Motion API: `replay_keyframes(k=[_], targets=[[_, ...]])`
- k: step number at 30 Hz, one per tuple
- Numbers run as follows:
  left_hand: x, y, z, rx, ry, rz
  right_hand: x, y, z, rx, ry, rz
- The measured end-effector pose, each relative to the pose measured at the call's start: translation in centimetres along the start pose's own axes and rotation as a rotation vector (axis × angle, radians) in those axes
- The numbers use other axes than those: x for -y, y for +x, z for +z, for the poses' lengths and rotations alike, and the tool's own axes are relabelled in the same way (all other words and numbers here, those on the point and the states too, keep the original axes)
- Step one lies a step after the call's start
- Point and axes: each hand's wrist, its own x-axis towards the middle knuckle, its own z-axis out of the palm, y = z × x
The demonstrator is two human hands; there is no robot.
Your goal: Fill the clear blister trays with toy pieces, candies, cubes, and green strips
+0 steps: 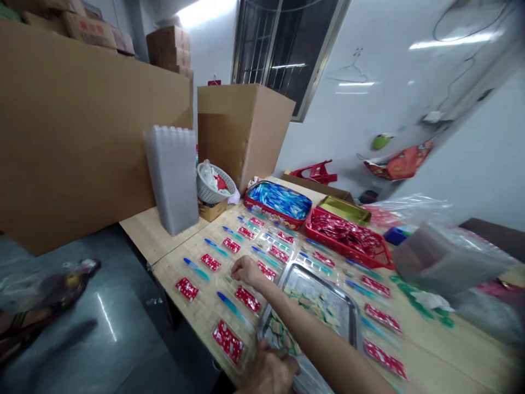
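While the right hand (248,272) reaches out across the steel tray (318,280), its fingers bunch together and point down among the rows laid on the wooden table (141,232); from where I stand I can't tell whether they pinch anything. Just beside that hand, on its near side, lies a red-and-white sachet (248,299), its long axis slanting from far left to near right. Next to it a blue-and-teal plastic stick (232,306) follows much the same slant, the dark blue end pointing to the far left and the teal end toward the tray.

Down at the tray's near left corner is the left hand (273,369), blurred, so I can't make out what its fingers grip; another patterned sachet (228,341) rests just left of it, slanting likewise. Small tan-and-green pieces (328,314) lie scattered in the tray, at all angles, partly behind the right forearm. Beyond the rows sit a red-sided tin (279,216) full of blue sticks and a red basket (385,254) heaped with sachets.
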Motion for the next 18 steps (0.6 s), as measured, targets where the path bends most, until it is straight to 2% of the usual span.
replay_keyframes(k=[8, 14, 18], targets=[[1.2, -0.1, 0.7, -0.032, -0.036, 0.052, 0.8, -0.2, 2.1, -0.11, -0.368, -0.078], [1.6, 0.6, 0.9, 0.079, -0.025, 0.037, 0.8, -1.3, 3.3, -0.117, -0.533, -0.211], [1.8, 0.8, 0.5, 0.087, -0.009, 0.054, 0.5, -1.5, 3.3, -0.11, -0.581, -0.245]])
